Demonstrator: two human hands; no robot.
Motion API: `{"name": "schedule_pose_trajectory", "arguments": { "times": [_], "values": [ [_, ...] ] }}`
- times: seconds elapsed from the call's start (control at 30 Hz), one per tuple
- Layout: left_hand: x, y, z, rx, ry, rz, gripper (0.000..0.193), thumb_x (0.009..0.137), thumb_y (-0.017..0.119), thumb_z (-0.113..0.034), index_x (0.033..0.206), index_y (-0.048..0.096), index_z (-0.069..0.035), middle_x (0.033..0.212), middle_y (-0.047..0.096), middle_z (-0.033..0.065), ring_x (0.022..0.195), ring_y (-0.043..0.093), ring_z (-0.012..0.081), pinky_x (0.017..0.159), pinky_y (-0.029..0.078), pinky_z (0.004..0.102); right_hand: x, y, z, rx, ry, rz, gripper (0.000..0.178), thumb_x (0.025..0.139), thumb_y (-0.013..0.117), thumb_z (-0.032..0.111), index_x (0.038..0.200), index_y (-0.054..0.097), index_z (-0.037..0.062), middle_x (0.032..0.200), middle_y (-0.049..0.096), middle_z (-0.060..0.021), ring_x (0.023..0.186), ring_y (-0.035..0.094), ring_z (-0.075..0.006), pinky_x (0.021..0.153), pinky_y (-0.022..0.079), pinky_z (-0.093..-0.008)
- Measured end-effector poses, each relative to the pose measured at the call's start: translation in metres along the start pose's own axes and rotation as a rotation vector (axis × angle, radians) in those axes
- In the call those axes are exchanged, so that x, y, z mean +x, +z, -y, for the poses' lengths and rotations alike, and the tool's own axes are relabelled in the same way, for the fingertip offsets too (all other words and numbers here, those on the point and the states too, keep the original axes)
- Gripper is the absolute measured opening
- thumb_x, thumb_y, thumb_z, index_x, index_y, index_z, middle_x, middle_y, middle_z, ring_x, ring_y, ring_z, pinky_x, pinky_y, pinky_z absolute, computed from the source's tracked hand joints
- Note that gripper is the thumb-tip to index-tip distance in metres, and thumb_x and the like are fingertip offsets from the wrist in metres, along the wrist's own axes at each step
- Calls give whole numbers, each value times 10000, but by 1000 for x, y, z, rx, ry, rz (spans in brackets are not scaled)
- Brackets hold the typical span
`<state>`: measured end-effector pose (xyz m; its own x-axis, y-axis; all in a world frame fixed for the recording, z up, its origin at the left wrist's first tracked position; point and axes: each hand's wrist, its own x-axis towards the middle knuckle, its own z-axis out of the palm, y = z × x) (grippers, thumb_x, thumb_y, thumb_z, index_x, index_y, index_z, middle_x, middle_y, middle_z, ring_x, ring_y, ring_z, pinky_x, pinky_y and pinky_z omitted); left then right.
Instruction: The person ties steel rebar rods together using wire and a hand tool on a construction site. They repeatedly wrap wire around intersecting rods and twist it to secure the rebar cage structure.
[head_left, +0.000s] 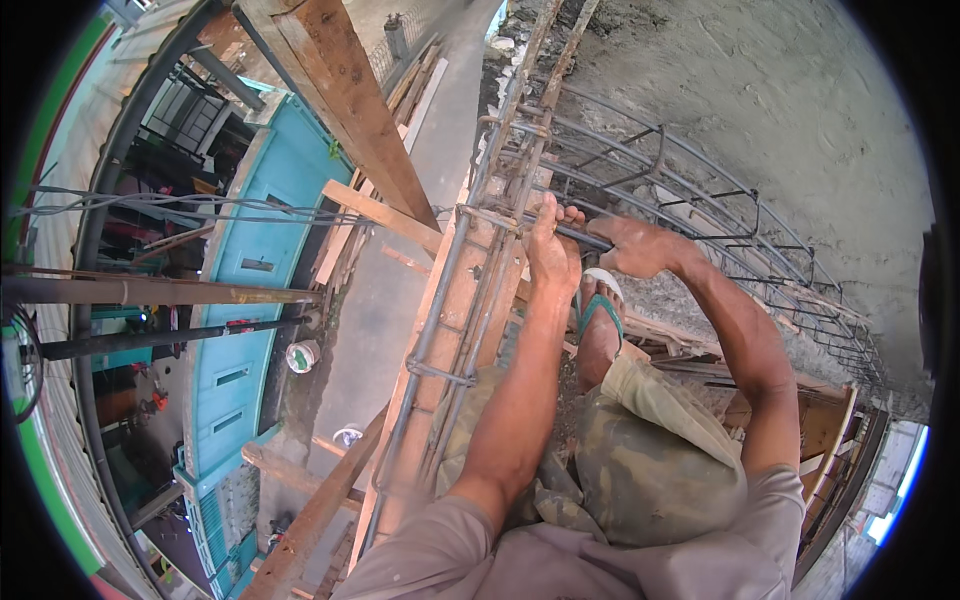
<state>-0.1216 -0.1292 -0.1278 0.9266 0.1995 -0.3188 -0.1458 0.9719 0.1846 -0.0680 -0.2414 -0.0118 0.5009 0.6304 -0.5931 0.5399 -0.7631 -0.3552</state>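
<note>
Both my hands meet at a corner where steel reinforcing bars cross. My left hand (552, 252) is closed around a dark grey steel bar (586, 238), its thumb pointing up along the crossing bars. My right hand (640, 247) curls over the same bar's near end, just to the right. From this corner a rebar cage (735, 192) with square stirrups stretches right. Another line of rebar (430, 325), tied with stirrups, runs along wooden formwork (482, 255) toward me. My fingers partly hide the bar.
My foot in a teal-strapped sandal (598, 305) stands just below my hands. Rough grey concrete (770, 90) spreads at upper right. A timber post (350, 100) and brace rise left of the formwork. Far below lie a road (375, 305), a turquoise wall (235, 330) and a bucket (301, 356); cables cross at left.
</note>
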Motion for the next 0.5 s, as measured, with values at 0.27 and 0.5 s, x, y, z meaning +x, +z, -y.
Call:
{"name": "schedule_pose_trajectory", "arguments": {
  "times": [0.27, 0.5],
  "values": [
    [6, -9, -12, -142, -67, 84, 245, 944, 613, -311, 848, 569, -90, 831, 602, 58, 895, 618, 204, 890, 513, 399, 10, 2, -34, 1112, 177, 572, 356, 814, 600, 220, 999, 618, -83, 839, 655, -181, 648, 671, -265, 529, 583, -370],
    [-20, 1, -9, -59, -328, 284, 233, 966, 570, -299, 1051, 605, -85, 928, 619, 50, 1062, 599, 226, 1023, 456, 422, -31, 39, -36, 974, -57, 78, 435, 881, 647, 303, 1090, 583, -74, 1000, 650, -176, 878, 665, -241, 697, 579, -348]
  ]
}}
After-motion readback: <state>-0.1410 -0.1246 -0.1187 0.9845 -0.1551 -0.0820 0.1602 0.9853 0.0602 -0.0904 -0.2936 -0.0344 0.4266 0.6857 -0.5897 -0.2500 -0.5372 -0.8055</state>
